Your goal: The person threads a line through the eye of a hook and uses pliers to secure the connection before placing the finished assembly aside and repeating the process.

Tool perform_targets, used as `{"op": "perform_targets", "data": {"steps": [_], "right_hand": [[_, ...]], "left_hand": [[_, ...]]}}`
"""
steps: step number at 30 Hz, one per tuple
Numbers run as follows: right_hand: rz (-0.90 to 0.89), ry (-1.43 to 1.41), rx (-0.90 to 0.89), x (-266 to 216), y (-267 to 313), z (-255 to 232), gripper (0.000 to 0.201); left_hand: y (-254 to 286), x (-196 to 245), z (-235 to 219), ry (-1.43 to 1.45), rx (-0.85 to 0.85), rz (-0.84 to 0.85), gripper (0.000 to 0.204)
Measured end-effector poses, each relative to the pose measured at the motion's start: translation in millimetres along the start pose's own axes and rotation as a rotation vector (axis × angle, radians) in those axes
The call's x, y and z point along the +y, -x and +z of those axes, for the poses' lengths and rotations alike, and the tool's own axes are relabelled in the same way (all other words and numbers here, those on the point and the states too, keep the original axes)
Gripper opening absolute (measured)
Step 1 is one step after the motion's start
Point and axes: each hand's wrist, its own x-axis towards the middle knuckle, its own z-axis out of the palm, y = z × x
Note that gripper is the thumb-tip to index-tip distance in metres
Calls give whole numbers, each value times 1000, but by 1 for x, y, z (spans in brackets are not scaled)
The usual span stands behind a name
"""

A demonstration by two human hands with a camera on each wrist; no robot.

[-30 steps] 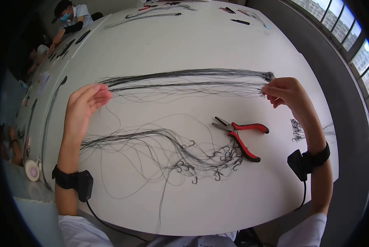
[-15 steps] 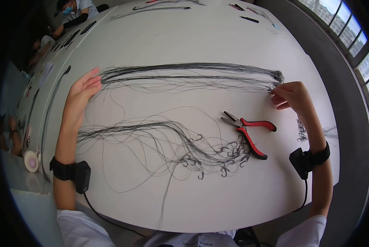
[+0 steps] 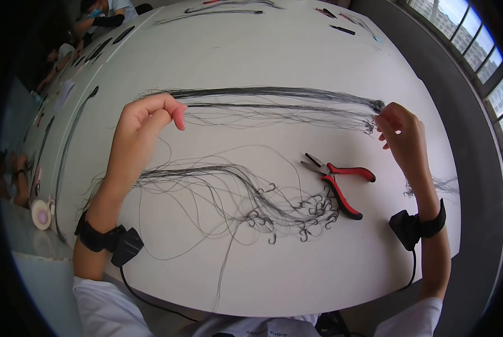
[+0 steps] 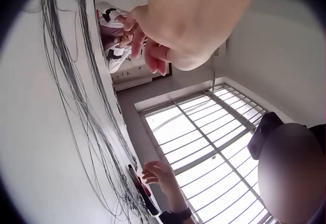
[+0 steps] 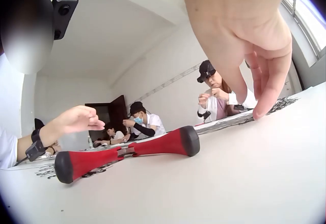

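Two long bundles of dark fishing lines (image 3: 274,91) lie across the table, with small fishing hooks (image 3: 368,129) at their right ends. My right hand (image 3: 404,126) pinches thumb and finger at this hooked end; the tips hide what is between them. My left hand (image 3: 144,121) is over the bundles' left part, its fingers loosely bent and nothing showing between them. In the left wrist view these fingers (image 4: 155,61) hang above the lines. Nearer me lies a looser tangle of hooked lines (image 3: 206,174). Red-handled pliers (image 3: 341,194) lie spread beside its hooks.
At the right edge, beside my right forearm, more lines (image 3: 445,184) lie. Black-handled tools (image 3: 341,30) and further line bundles (image 3: 206,17) are at the far end. Other people work along the left side, near a white round spool (image 3: 42,214). Barred windows (image 3: 476,50) are at right.
My left hand has moved right along the bundles, its fingers going from straighter to bent. My right hand has shifted slightly up, staying at the hooked end. The pliers lie as before.
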Motion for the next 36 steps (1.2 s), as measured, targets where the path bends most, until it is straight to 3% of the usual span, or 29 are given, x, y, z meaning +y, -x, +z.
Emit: {"op": "perform_targets", "data": {"steps": [1,4,6,9,12,14,19,23,26,28,32,36], "right_hand": [[-202,70,42,-7,6,1,12],[-387,-5,-309,-38,27,-1,10],[-484,39,-397,-44,38,4,17],[-547,158,-363,-44,47,11,27],[-468,98,-426,-41,45,19,30],[-457,82,-413,-42,45,19,29],[-430,122,-376,-36,39,8,31],[-417,171,-370,-30,40,6,30],[-435,205,-392,-34,42,7,27],[-567,179,-259,-41,46,8,21],[-625,-12,-502,-46,55,11,16],[-661,-25,-446,-42,59,19,14]], "left_hand": [[3,6,7,-3,-85,-27,18],[11,16,35,-44,-286,178,9],[15,22,53,-72,-374,224,9],[17,29,80,-21,-471,325,15],[17,26,95,-30,-499,443,21],[18,25,100,-61,-568,432,23],[21,20,101,-103,-556,445,24],[21,21,98,-111,-612,350,18],[21,21,96,-131,-623,299,14],[22,22,94,-149,-619,288,12],[25,21,91,-155,-631,282,10],[28,23,88,-178,-662,304,12]]}}
